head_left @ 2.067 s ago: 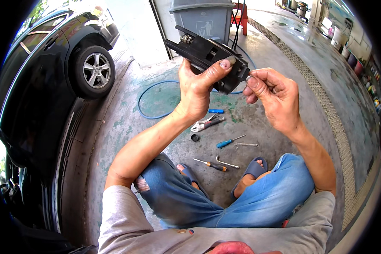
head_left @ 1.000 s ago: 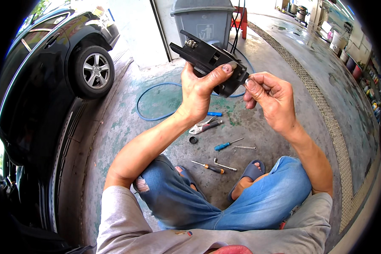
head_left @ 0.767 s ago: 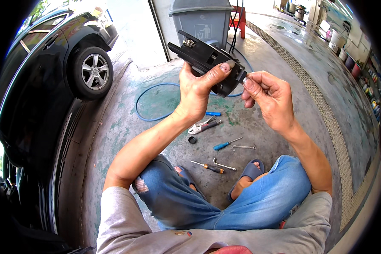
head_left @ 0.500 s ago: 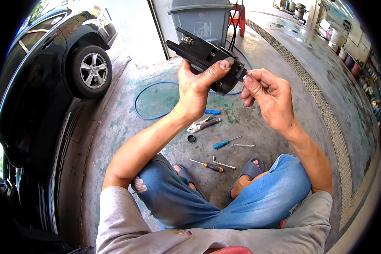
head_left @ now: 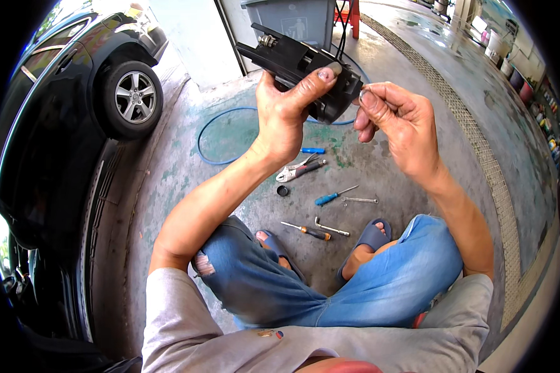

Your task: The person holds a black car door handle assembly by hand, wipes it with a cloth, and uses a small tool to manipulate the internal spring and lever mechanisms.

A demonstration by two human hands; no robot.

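My left hand (head_left: 283, 112) is closed round a black plastic assembly (head_left: 292, 53) with a metal fitting, held raised and tilted, thumb on top. At the assembly's right end, my right hand (head_left: 392, 115) is closed in a pinch, thumb against forefinger; what lies between the fingertips is too small to make out. Beneath them on the concrete lie locking pliers (head_left: 292, 171), a small blue item (head_left: 312, 151), a black ring-shaped cap (head_left: 282, 191), a blue-handled screwdriver (head_left: 325, 199), a wrench (head_left: 361, 201), an angled socket wrench (head_left: 333, 229) and an orange-black screwdriver (head_left: 317, 233).
A black car (head_left: 43, 155) stands close at my left. Ahead are a grey bin (head_left: 264, 15), a red stool (head_left: 354, 25) and a looped blue hose (head_left: 199, 140). A metal drain grate (head_left: 466, 124) runs along the right, with buckets (head_left: 498, 46) along the far wall.
My hands and the black assembly sit higher in the picture, along with the floor and tools, as the view has shifted slightly. The grip of both hands looks much the same.
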